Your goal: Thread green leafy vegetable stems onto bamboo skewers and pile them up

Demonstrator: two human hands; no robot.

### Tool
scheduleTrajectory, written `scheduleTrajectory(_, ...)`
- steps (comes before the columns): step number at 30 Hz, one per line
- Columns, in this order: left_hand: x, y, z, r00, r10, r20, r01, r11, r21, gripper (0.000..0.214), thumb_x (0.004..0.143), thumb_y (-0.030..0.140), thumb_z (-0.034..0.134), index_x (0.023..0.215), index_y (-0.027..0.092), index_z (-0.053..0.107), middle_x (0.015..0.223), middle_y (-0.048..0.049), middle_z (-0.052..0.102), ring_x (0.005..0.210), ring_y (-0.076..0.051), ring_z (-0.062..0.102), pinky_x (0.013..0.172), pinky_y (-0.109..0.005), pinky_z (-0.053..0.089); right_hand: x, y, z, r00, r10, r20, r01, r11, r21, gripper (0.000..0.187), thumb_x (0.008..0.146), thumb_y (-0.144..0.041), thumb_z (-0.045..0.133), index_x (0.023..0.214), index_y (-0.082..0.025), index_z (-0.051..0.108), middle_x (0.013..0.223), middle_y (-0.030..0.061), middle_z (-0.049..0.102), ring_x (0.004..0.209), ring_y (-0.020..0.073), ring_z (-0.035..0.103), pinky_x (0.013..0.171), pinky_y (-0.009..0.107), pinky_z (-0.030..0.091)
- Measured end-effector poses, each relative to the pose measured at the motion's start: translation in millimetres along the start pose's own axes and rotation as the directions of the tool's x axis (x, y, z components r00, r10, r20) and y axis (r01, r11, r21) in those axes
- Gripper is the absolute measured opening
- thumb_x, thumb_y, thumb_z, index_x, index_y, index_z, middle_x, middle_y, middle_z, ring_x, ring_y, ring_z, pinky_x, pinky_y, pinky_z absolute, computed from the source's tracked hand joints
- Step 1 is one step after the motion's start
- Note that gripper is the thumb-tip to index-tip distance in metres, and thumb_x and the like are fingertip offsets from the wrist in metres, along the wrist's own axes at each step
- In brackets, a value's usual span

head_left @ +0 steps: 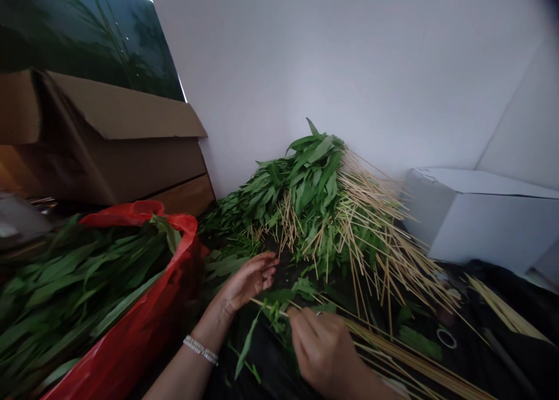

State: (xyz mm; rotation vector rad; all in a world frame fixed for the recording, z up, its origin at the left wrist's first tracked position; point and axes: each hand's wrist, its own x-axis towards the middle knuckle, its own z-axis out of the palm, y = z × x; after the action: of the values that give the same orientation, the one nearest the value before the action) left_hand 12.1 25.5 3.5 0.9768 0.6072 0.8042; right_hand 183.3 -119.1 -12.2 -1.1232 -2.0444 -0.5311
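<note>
My right hand (325, 349) is closed around a thin bamboo skewer (271, 307) with green leaves threaded on it (276, 317). My left hand (250, 280) is beside the skewer's tip, palm up with fingers loosely curled and apart, touching the leaves near the tip. A bead bracelet (200, 350) is on the left wrist. Behind the hands rises a big pile of leafy skewers (323, 208) leaning against the white wall.
A red plastic bag (144, 324) full of loose long green leaves (65, 295) sits on the left. Cardboard boxes (117, 149) stand behind it. A white box (480, 219) is on the right. Bare skewers (419, 359) lie on the black surface.
</note>
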Motion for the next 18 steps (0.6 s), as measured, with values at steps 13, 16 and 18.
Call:
scheduleTrajectory(13,74.7,-32.9,47.9,0.989,0.129,-0.069,0.014,0.387,0.922,0.028,0.055,0.04,0.075,0.069,0.016,0.069,0.066,-0.0007,0.066,0.068,-0.017,0.057,0.063,-0.025,0.039,-5.5,-6.7,-0.4,0.99,-0.082,0.114,0.084,0.996,-0.014,0.027,0.082,-0.013,0.046,0.108,-0.009,0.054,0.073,0.0037,0.057,0.06,0.0174,0.052,0.054,0.031,0.032)
scheduleTrajectory(16,81.3,-31.2,46.0,0.994,0.104,-0.044,0.004,0.357,0.934,0.021,0.051,0.029,0.077,0.069,0.018,0.071,0.067,0.0002,0.068,0.071,-0.018,0.059,0.068,-0.026,0.041,-4.2,-6.2,-2.4,0.99,-0.101,0.102,0.102,0.995,-0.008,0.028,0.081,-0.012,0.047,0.107,-0.008,0.054,0.073,0.0041,0.057,0.06,0.0176,0.052,0.053,0.031,0.032)
scheduleTrajectory(18,79.4,-24.0,43.2,0.996,0.087,-0.029,-0.007,0.392,0.92,0.02,0.054,0.027,0.075,0.07,0.017,0.072,0.067,0.0003,0.069,0.071,-0.017,0.059,0.068,-0.026,0.042,-2.7,-6.0,-4.3,0.99,-0.103,0.091,0.105,0.994,-0.007,0.027,0.081,-0.012,0.046,0.106,-0.008,0.055,0.072,0.0041,0.057,0.059,0.0175,0.051,0.053,0.031,0.031)
